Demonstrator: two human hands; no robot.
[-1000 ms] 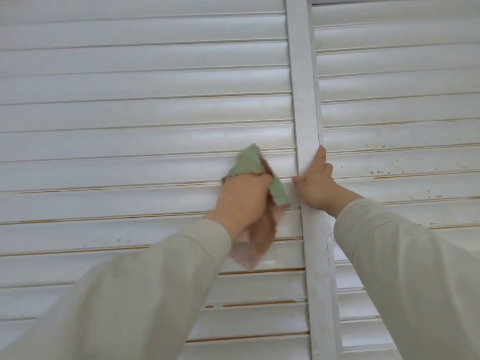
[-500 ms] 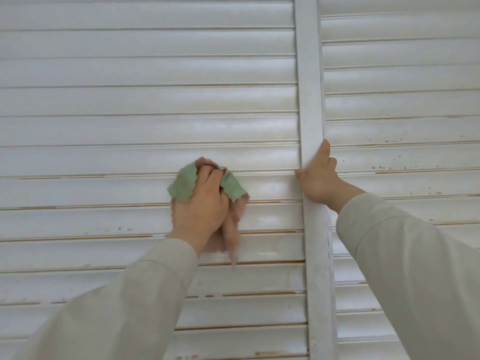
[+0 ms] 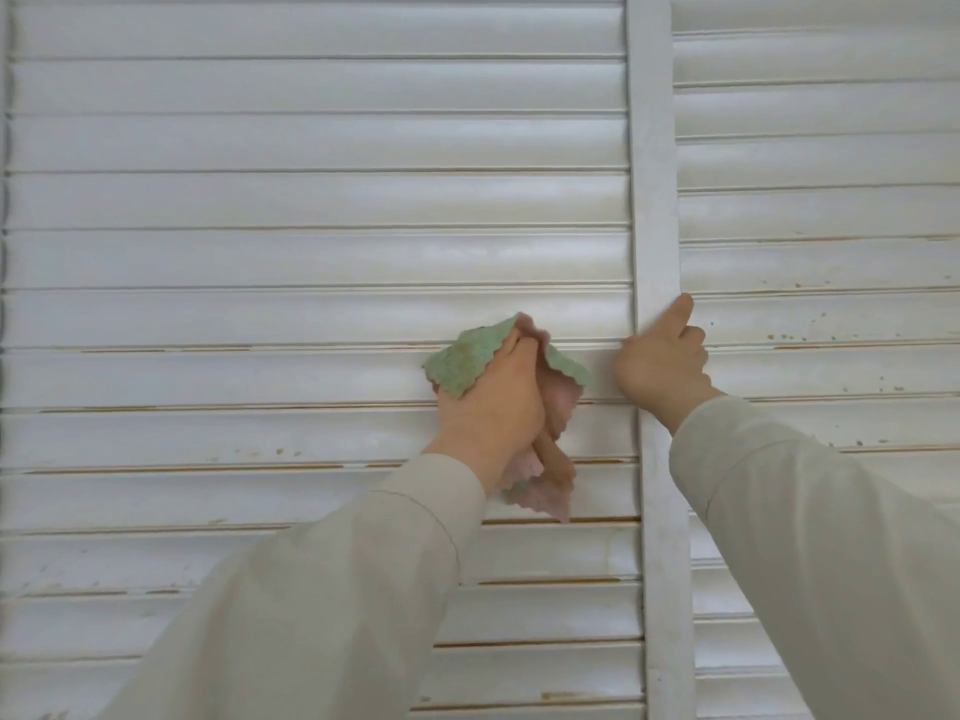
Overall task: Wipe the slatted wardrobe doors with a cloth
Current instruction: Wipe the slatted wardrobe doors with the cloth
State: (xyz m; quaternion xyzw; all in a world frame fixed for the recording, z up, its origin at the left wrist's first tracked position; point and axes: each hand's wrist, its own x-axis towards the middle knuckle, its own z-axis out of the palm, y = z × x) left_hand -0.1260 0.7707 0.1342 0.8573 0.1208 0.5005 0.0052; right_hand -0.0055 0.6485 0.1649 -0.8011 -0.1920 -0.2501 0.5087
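White slatted wardrobe doors fill the view: the left door [image 3: 291, 262] and the right door [image 3: 831, 210], split by a vertical stile [image 3: 653, 163]. My left hand [image 3: 491, 407] grips a crumpled green and pink cloth [image 3: 462, 358] and presses it against a slat of the left door, a little left of the stile. Part of the cloth hangs below the hand. My right hand [image 3: 662, 363] holds the stile's edge, index finger pointing up along it, the other fingers curled round the edge.
Brown specks and worn paint lines mark the slats of the right door [image 3: 789, 337] and the lower slat edges on the left. The left door's outer frame [image 3: 5, 148] shows at the far left. Both cream sleeves cross the lower view.
My left hand and the cloth swept left along the slat, then back right toward the stile. The right hand has stayed on the stile.
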